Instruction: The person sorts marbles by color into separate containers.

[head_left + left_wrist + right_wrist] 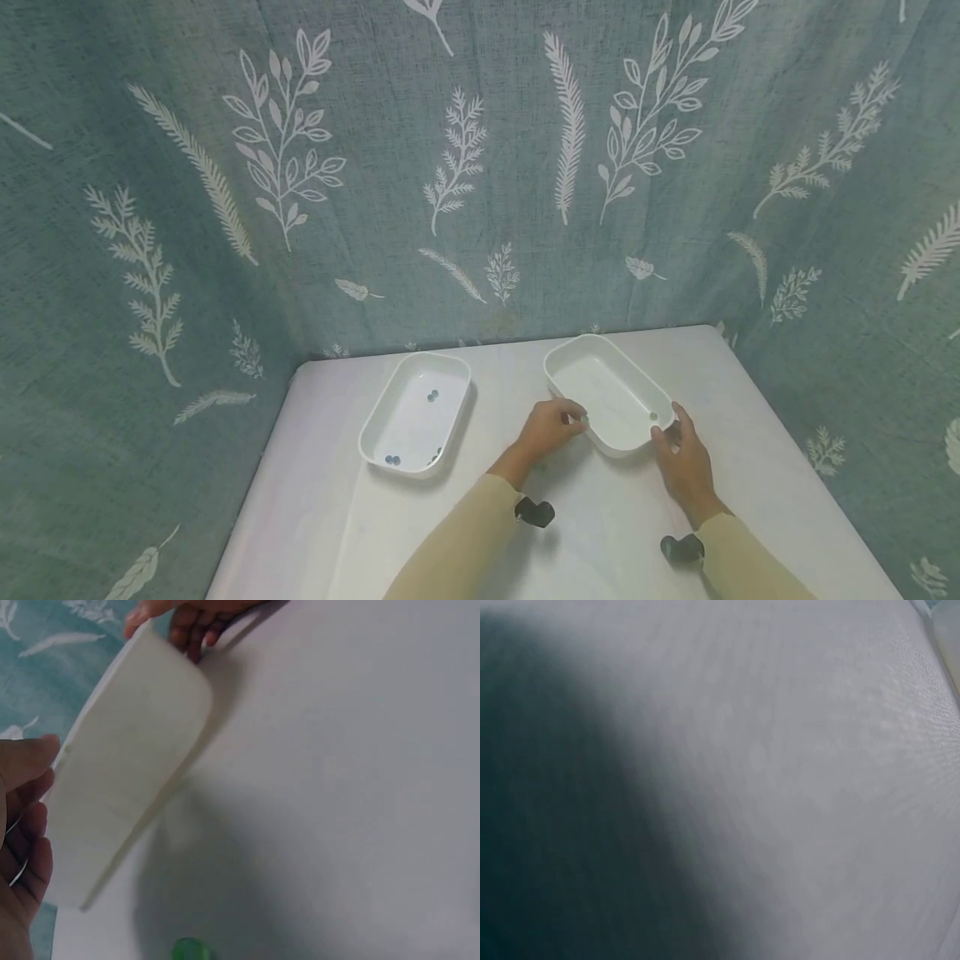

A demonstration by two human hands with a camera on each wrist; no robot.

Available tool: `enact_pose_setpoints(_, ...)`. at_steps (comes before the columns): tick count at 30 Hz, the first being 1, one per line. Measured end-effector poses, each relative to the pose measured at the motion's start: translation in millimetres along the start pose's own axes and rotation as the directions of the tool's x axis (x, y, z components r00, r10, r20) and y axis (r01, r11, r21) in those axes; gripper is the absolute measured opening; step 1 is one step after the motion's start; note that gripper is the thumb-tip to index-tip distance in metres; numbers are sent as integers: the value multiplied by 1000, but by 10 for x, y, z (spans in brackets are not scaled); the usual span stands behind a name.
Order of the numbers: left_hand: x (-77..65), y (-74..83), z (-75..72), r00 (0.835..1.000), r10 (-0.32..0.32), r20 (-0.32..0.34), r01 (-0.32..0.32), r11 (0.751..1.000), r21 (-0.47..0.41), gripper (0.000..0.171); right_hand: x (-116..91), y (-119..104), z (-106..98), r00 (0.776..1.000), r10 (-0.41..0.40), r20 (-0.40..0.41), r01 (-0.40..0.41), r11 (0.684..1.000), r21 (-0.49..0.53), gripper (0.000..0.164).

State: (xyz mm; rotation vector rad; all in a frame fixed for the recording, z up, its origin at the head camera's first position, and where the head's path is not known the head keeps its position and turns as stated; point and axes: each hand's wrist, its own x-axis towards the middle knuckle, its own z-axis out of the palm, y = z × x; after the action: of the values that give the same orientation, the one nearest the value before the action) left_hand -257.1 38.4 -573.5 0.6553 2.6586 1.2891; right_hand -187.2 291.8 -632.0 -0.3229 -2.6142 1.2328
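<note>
Two hands hold a white rectangular tray [618, 450] at the right of the table in the head view. My left hand [553, 429] grips its left rim with thumb and fingertips. A small greenish spot shows at those fingertips, too small to make out. My right hand [686, 462] grips the near right corner, thumb at the rim and fingers round the outer side. Inside that corner lies a small green glassy ball [653, 416]. The left wrist view shows the tray's outer wall [135, 757] between both hands. Only blurred table and a dark shape appear in the right wrist view.
Left of the hands stands a second white tray [416, 473] with several small bluish glassy balls [392, 459]. A green round piece [191, 949] lies on the white table [315, 500] below the left hand. Patterned green cloth [480, 208] surrounds the table's back and sides.
</note>
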Motion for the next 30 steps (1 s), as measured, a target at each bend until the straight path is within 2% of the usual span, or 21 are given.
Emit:
enact_pose_setpoints(6, -40, 77, 55, 1000, 4, 20, -4, 1000, -2, 19, 17, 10, -8, 1000, 13, 7, -13, 1000, -4, 72)
enact_pose_setpoints(19, -25, 172, 174, 999, 39, 35, -41, 998, 51, 17, 9, 9, -9, 1000, -2, 3, 2, 1000, 6, 74)
enact_pose_setpoints(30, -66, 217, 211, 998, 59, 17, -60, 994, 90, 14, -5, -8, 5, 1000, -16, -8, 15, 1000, -6, 72)
